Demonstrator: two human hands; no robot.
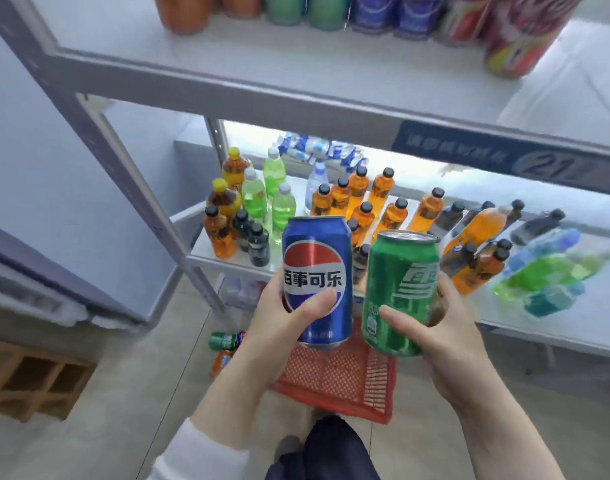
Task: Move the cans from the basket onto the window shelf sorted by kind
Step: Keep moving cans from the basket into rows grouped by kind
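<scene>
My left hand (282,323) grips an upright blue cola can (317,268). Beside it, my right hand (448,327) grips a green soda can (400,289), tilted slightly. Both cans are held above a red mesh basket (338,379) on the floor, which my arms partly hide. Left of the basket, a green can (222,341) and an orange can (222,362) show past my left wrist. On the top shelf (296,74) stand blurred rows of cans: orange (185,10), green (303,8), blue (397,13) and red (525,32).
A lower shelf (556,317) carries several orange, green, dark and clear bottles, some lying on their sides at the right. A grey metal upright (130,174) runs down the left of the rack. A wooden pallet (33,379) sits at the lower left on the tiled floor.
</scene>
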